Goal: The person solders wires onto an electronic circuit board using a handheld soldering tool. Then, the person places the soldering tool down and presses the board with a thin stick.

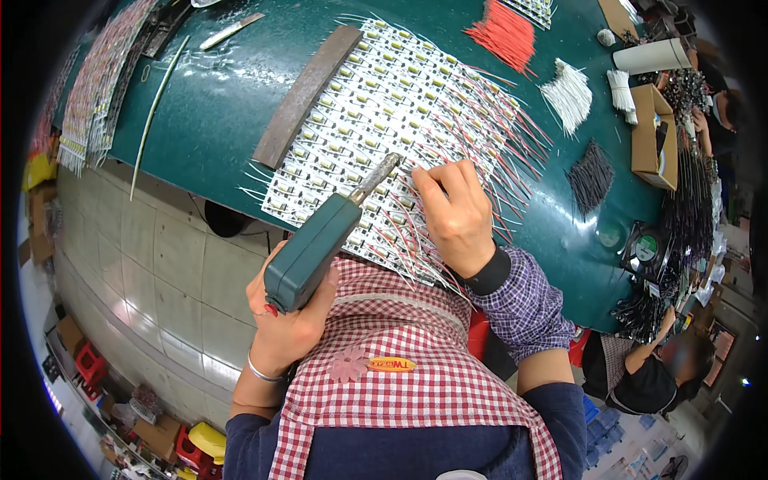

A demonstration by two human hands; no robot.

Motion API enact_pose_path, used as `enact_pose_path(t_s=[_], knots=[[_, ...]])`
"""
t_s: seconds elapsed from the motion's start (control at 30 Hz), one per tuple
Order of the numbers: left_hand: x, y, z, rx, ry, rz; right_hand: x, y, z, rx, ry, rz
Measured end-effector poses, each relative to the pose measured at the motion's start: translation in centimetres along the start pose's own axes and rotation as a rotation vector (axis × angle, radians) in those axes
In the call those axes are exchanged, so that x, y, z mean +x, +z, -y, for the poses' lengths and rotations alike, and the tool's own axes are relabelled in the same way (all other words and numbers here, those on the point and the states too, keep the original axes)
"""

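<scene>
My left hand (298, 326) is wrapped around the handle of a dark green soldering gun (314, 252). Its metal tip points up and to the right, just above a large panel of small white circuit boards (352, 120) with yellow parts. Close beside the tip, my right hand (460, 212) is closed in a pinch low over the panel; what its fingertips hold is too small to make out. Red and white wires (500, 152) stick out from the boards along the right side. A flat brown bar (308, 100) lies across the panel's left edge.
Bundles of red wires (502, 36), white wires (568, 96) and black wires (592, 178) lie to the right on the green table (232, 104). Beyond are a cardboard box (668, 164) and a black spool (644, 248). Another person (656, 372) sits at the right.
</scene>
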State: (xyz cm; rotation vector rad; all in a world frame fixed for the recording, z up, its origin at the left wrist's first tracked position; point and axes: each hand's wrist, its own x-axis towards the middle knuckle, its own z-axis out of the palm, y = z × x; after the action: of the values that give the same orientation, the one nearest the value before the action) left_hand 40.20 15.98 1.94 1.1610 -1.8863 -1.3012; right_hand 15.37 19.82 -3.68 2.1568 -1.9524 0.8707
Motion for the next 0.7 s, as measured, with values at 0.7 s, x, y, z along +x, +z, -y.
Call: enact_pose_path(t_s=[0.7], knots=[[-1.6, -0.7, 1.0, 0.041, -0.035, 0.042, -0.7, -0.3, 1.3, 0.072, 0.016, -0.010]])
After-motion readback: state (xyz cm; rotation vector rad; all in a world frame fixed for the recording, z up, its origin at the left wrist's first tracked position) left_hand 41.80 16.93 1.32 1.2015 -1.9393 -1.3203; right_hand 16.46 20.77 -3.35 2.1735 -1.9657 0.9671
